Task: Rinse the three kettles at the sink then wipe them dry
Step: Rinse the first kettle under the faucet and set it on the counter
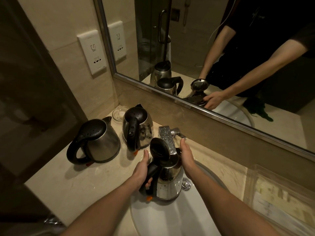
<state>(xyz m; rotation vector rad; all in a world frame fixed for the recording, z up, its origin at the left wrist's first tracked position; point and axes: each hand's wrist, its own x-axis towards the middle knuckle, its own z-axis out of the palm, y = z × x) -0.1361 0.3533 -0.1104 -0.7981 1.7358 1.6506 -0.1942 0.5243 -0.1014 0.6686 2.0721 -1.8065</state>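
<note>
Over the white sink [170, 220] I hold a steel kettle [169, 183] with its black lid flipped up, its mouth right under the chrome tap spout [167, 139]. My left hand [142, 171] is wrapped around its black handle. My right hand [186, 155] lies flat against the kettle's right side, fingertips near the tap lever [179, 132]. Two more steel kettles stand shut on the counter to the left: one with a matte body [100, 143] and a shinier one [139, 127] behind it, both with water drops on their lids.
A small glass dish [119, 113] sits in the back corner of the marble counter [71, 183]. A mirror [221, 57] runs along the back wall, a wall socket [92, 51] to its left. A clear plastic tray [279, 198] stands at the right.
</note>
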